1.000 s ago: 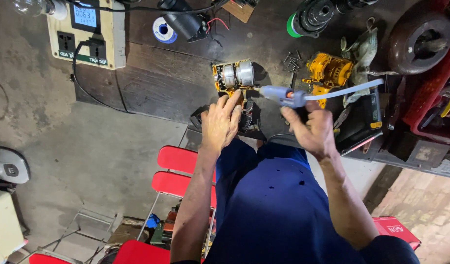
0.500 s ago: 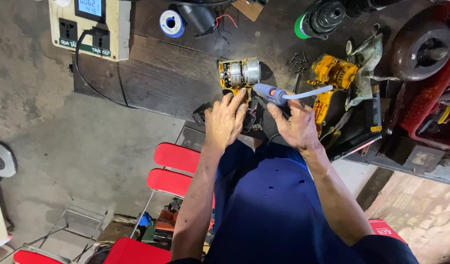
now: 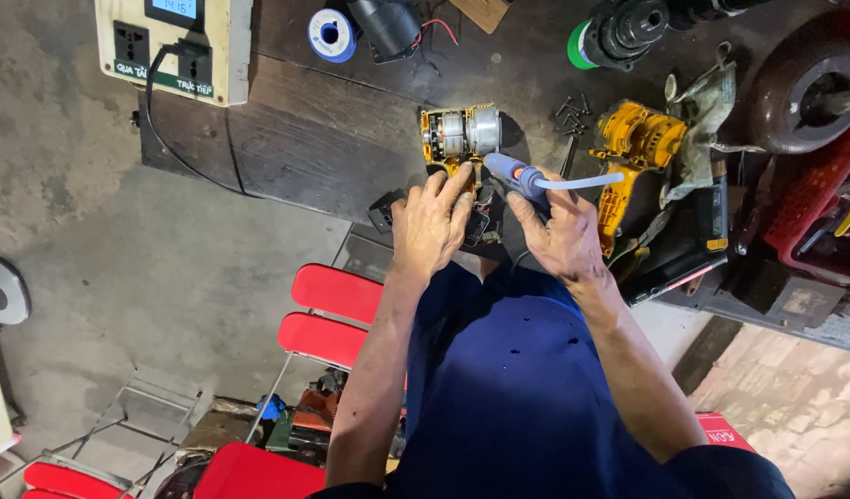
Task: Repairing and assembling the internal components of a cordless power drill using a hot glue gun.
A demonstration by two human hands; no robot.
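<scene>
Left hand point(image 3: 431, 225) lies flat, fingers spread and apart, fingertips pressing on the opened yellow drill half point(image 3: 460, 139) with its motor exposed; nothing is clamped in it. The drill half sits on the dark workbench point(image 3: 323, 139), just above both hands. Right hand point(image 3: 559, 236) is closed around a blue glue gun point(image 3: 517, 174), whose nozzle points left toward the drill's handle, with a clear glue stick point(image 3: 582, 182) sticking out the back. The other yellow housing shell point(image 3: 633, 148) lies to the right, close to the right hand, beside a few loose screws point(image 3: 571, 109). A cream power box point(image 3: 171, 42) with sockets is at top left, and a blue spool point(image 3: 331, 34) is near it. A red stool point(image 3: 337, 310) is below the bench.
</scene>
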